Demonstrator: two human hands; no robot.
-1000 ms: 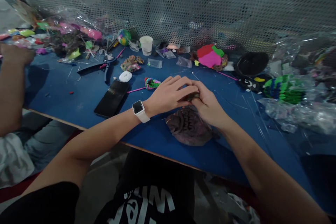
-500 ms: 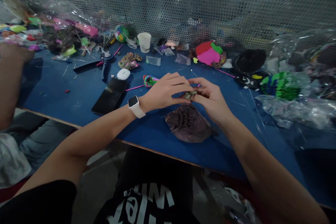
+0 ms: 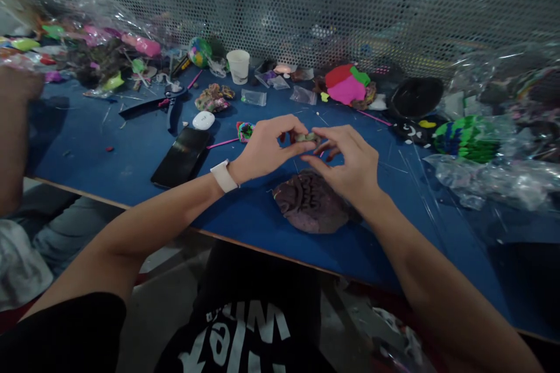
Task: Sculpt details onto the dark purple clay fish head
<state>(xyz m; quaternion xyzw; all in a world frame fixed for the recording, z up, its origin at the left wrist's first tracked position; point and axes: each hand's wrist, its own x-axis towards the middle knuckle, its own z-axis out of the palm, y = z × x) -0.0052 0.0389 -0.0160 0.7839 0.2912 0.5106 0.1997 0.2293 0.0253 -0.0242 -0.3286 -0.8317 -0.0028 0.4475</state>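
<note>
Between my two hands is a small lump of grey-green clay. My left hand pinches it between thumb and bent forefinger. Curled around its right end is my right hand, fingertips against the clay and thumb lower down. Just below them a dark brown clay piece lies on the blue table, with ridged, tooth-like marks pressed in its upper part. Left of my left hand lies a pink stick with a multicoloured clay end, partly covered by the hand.
A black phone, a white earbud case and blue-handled pliers lie left. Behind stand a paper cup and pink-red clay. Plastic wrap and a black bowl lie right. Another person's arm rests far left.
My left wrist has turned, so the watch face no longer shows. The left fingers have curled into a pinch, and the clay lump has risen slightly and moved left.
</note>
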